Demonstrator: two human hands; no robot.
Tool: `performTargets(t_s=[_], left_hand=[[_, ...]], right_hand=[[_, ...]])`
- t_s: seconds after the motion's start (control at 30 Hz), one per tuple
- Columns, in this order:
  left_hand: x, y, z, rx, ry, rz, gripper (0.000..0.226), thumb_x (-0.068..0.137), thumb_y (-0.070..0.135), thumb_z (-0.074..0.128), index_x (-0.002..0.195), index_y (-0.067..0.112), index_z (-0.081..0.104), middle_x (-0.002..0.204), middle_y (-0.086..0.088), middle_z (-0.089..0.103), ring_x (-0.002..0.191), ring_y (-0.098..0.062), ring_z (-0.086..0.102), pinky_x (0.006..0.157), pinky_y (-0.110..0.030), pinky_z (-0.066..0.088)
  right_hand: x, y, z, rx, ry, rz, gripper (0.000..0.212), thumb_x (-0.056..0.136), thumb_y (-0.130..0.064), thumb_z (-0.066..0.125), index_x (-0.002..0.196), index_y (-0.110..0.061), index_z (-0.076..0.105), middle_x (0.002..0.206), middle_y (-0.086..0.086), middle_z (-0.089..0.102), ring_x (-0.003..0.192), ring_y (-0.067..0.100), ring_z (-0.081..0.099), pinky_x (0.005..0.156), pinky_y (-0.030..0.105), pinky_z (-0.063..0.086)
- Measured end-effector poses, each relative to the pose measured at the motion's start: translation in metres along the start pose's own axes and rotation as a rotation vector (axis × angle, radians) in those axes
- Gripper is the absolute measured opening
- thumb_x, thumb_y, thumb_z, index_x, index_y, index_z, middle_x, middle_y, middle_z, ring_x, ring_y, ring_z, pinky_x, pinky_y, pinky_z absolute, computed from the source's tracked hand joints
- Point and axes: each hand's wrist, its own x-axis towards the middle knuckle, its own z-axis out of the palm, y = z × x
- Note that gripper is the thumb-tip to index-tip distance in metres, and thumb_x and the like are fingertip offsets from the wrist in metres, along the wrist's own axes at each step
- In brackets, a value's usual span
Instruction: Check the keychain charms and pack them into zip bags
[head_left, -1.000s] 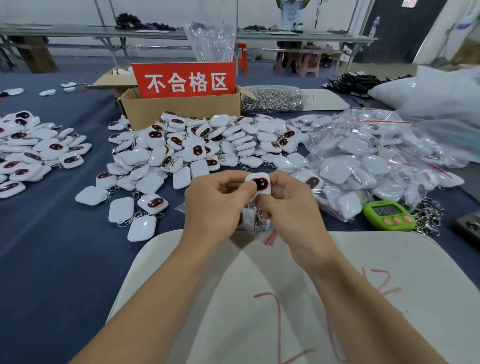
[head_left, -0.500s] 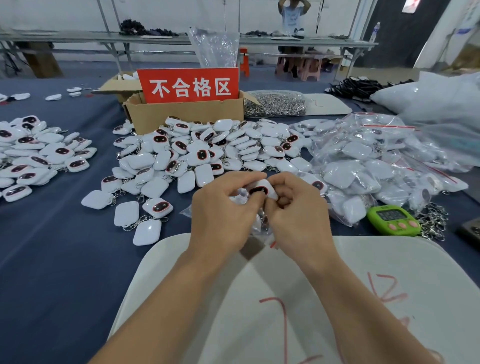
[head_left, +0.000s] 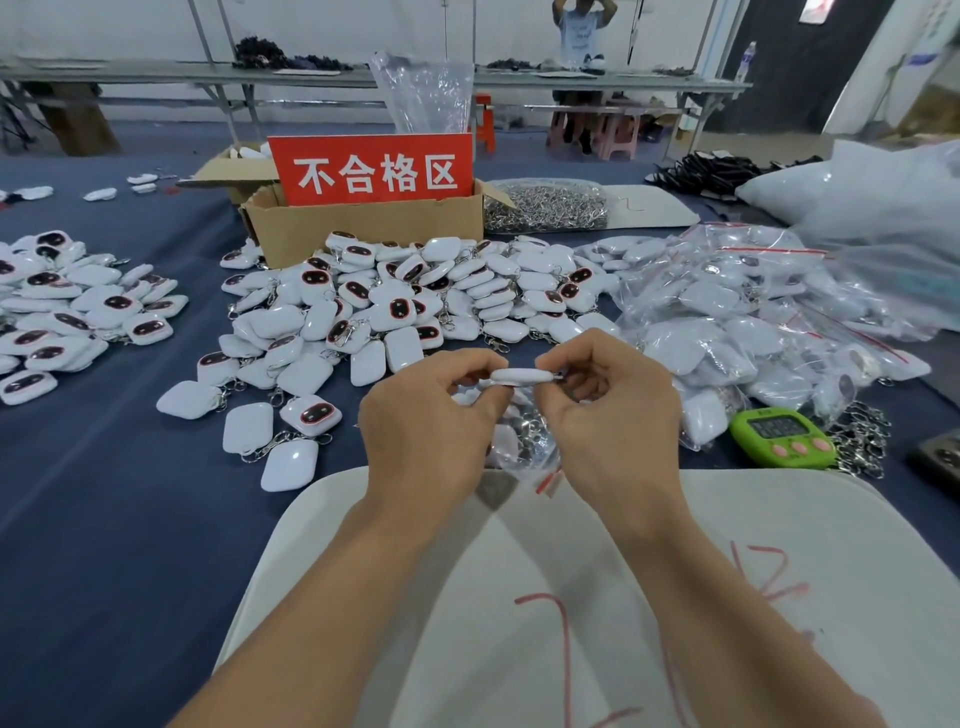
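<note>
Keychain charm (head_left: 521, 375) sits edge-on at centre frame, pinched at either end by my left hand (head_left: 431, 423) and right hand (head_left: 615, 421) — so I can check its rim, I'd say — just above the clear zip bag (head_left: 519, 449) waiting below.

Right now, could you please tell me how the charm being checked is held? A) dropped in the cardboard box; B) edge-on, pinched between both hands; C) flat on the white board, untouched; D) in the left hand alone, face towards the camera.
B: the charm shows only its thin white edge, pinched between the left hand and the right hand.
</note>
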Motion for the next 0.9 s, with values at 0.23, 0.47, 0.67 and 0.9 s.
performTargets(t_s=[0.23,0.47,0.67,0.9], left_hand=[[0.003,0.005,-0.004,-0.323,-0.237,0.008,0.059,0.076,0.003,0.079,0.114,0.048,0.074,0.095,0.02,0.075,0.074,-0.005,0.073,0.062,-0.022,0.059],[0.003,0.0,-0.002,-0.34,-0.188,-0.094,0.006,0.081,0.042,0.079,0.087,0.042,0.081,0.066,0.004,0.074,0.046,-0.009,0.059,0.045,-0.041,0.059],[0.006,0.002,0.001,-0.396,-0.164,-0.109,0.013,0.085,0.024,0.082,0.087,0.037,0.082,0.066,0.006,0.074,0.052,-0.008,0.066,0.05,-0.022,0.051],[-0.007,0.003,0.006,0.376,-0.42,0.102,0.049,0.052,0.08,0.057,0.088,0.049,0.071,0.066,0.014,0.064,0.066,-0.001,0.056,0.055,-0.022,0.035]], right_hand=[[0.005,-0.003,-0.002,0.325,-0.048,0.236,0.017,0.087,-0.004,0.069,0.091,-0.02,0.07,0.063,0.002,0.068,0.054,0.015,0.058,0.052,0.03,0.049],[0.008,-0.002,-0.004,0.348,-0.216,0.264,0.024,0.091,-0.031,0.064,0.076,-0.014,0.072,0.063,0.005,0.061,0.051,0.015,0.049,0.047,0.021,0.038],[0.012,0.001,-0.008,0.316,-0.121,0.264,0.028,0.092,-0.018,0.071,0.066,-0.01,0.066,0.053,-0.001,0.057,0.05,0.009,0.048,0.053,0.019,0.041],[0.023,0.011,-0.02,0.299,0.071,0.336,0.009,0.081,-0.012,0.072,0.073,-0.016,0.073,0.06,0.007,0.068,0.052,0.014,0.059,0.064,0.036,0.048]])
